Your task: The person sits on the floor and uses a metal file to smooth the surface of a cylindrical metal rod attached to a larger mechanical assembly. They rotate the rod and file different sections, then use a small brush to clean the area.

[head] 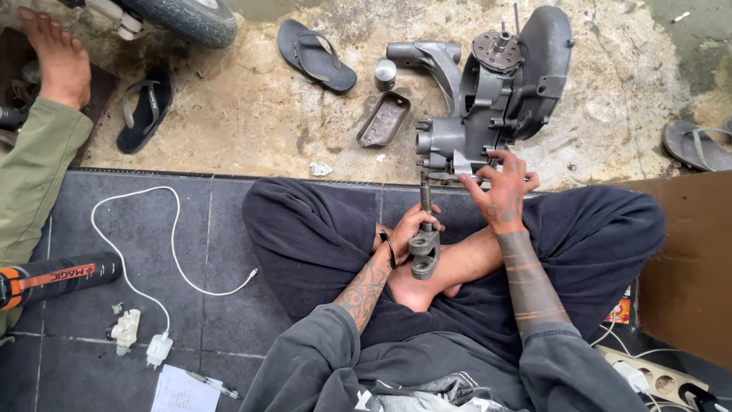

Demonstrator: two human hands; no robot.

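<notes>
Head view: crankshaft (424, 243) within left fingers (412, 221)

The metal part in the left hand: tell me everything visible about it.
The metal part is dull grey, bare metal by its look: a slim shaft above, a blocky lower end with a round eye. It stands nearly upright over the person's crossed legs. The left hand grips it around the middle; its top reaches toward the grey engine casing on the concrete, where the right hand rests.
</notes>
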